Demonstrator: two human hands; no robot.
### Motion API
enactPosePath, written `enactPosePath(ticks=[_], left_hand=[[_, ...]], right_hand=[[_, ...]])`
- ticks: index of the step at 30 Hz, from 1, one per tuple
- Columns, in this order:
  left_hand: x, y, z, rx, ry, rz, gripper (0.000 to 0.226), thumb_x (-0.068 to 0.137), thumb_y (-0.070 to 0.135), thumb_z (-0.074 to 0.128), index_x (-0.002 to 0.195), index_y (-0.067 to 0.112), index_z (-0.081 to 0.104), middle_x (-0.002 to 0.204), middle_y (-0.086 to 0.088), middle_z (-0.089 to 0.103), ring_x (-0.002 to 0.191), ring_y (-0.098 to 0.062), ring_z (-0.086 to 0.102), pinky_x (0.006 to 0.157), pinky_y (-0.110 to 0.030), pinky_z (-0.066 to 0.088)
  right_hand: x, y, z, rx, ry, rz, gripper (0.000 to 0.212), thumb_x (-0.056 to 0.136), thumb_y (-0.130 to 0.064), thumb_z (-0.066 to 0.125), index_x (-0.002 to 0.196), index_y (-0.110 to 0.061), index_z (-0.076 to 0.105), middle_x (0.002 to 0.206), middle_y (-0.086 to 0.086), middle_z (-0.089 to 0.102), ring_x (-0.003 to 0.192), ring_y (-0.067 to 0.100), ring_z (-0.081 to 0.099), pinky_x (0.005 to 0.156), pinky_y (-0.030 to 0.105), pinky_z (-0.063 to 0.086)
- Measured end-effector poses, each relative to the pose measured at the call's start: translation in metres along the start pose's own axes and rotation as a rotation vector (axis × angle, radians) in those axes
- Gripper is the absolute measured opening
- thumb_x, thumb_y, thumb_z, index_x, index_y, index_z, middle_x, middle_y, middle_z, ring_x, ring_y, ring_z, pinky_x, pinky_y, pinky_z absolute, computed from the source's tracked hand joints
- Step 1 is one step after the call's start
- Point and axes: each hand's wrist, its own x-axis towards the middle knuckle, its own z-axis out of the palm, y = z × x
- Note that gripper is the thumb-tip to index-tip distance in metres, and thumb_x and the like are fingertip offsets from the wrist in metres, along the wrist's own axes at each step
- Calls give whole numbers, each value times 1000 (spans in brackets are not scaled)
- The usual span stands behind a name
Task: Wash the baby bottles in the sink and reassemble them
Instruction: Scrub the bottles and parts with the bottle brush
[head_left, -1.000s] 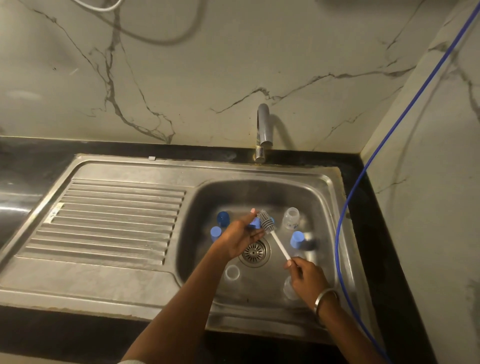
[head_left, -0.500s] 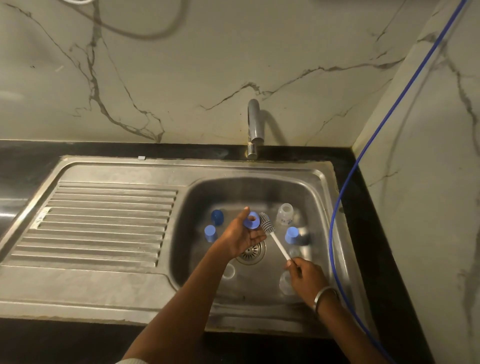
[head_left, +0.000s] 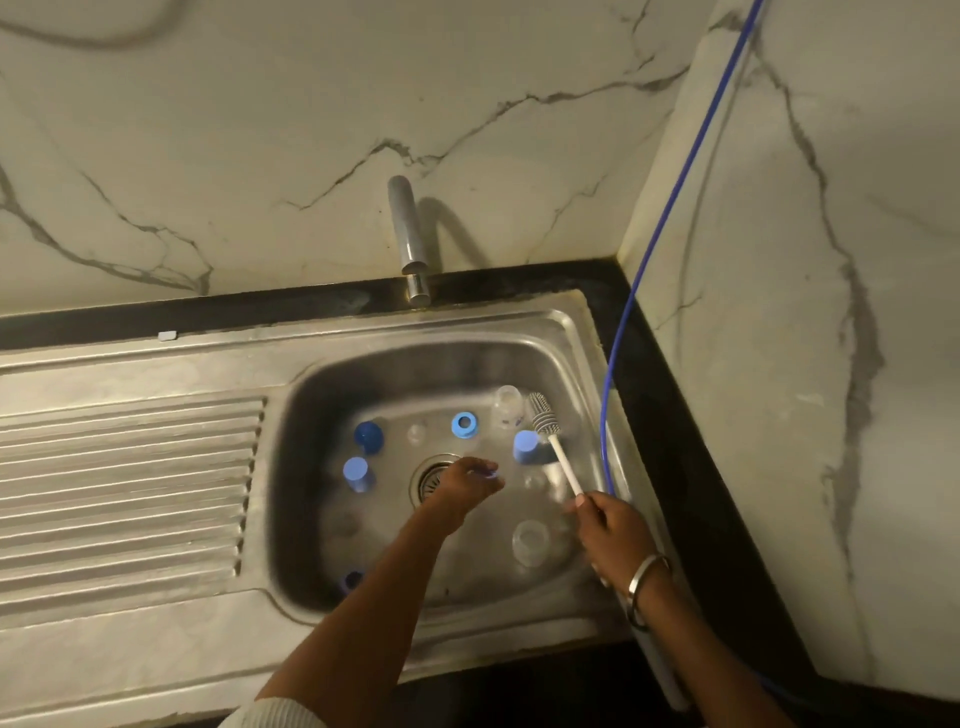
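Baby bottle parts lie scattered in the steel sink (head_left: 566, 332). A blue ring (head_left: 464, 424), a dark blue cap (head_left: 369, 435), two light blue caps (head_left: 356, 474) (head_left: 525, 446) and a clear bottle (head_left: 506, 405) stand near the back. A clear piece (head_left: 530, 540) sits at the front right. My left hand (head_left: 460, 488) hovers over the drain (head_left: 428, 475), its fingertips pinching a small blue piece (head_left: 488, 473). My right hand (head_left: 610, 527) grips the white handle of a bottle brush (head_left: 543, 415), whose bristle head points toward the back right of the basin.
A chrome tap (head_left: 408, 228) stands behind the basin. A ribbed drainboard (head_left: 130, 467) extends to the left. A blue hose (head_left: 675, 182) runs down the right wall into the sink's right edge. Marble walls close the back and right. Another blue piece (head_left: 353, 579) lies at the basin's front left.
The blue ring that my left hand held by the brush now lies on the sink floor. My left hand dropped toward the drain. The brush swung to the right.
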Motion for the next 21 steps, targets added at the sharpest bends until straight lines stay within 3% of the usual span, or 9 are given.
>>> enactPosePath(ticks=[4, 8, 9, 12, 18, 21], left_hand=[[8, -16, 18, 233, -24, 71, 36, 84, -5, 67, 119, -3, 57, 100, -10, 60, 67, -6, 52, 52, -6, 41], [14, -28, 35, 336, -23, 93, 37, 85, -8, 63, 120, -3, 57, 114, -20, 63, 98, -31, 63, 85, -35, 51], [16, -29, 38, 348, -34, 90, 35, 84, -7, 64, 118, -2, 59, 112, -20, 64, 99, -30, 62, 86, -36, 50], [23, -30, 46, 437, -61, 169, 23, 79, -4, 69, 102, -2, 70, 97, -17, 71, 90, -26, 65, 79, -34, 51], [29, -30, 51, 536, -78, 235, 41, 73, 3, 80, 112, -1, 68, 109, -18, 67, 101, -30, 64, 91, -36, 51], [32, -31, 49, 496, -82, 203, 41, 71, 2, 81, 110, 1, 68, 108, -15, 68, 90, -18, 63, 75, -19, 51]], right_hand=[[-4, -2, -5, 66, 14, 54, 27, 99, -23, 45, 88, -16, 69, 56, -13, 49, 53, 3, 45, 51, 19, 35], [-9, -5, -11, 97, 18, 92, 26, 100, -24, 43, 94, -15, 67, 62, -13, 50, 57, 4, 46, 54, 18, 36], [-9, -6, -12, 111, 20, 97, 26, 101, -24, 43, 95, -15, 67, 63, -13, 50, 57, 3, 46, 55, 18, 36], [-8, -8, -13, 127, 20, 111, 26, 101, -24, 44, 96, -13, 66, 65, -11, 50, 59, 4, 46, 56, 18, 36], [-4, -8, -14, 111, 27, 121, 24, 101, -23, 44, 96, -14, 65, 65, -12, 49, 58, 2, 44, 56, 16, 36], [-3, -6, -12, 119, 29, 129, 23, 100, -24, 44, 96, -14, 65, 65, -12, 49, 59, 2, 44, 56, 15, 35]])
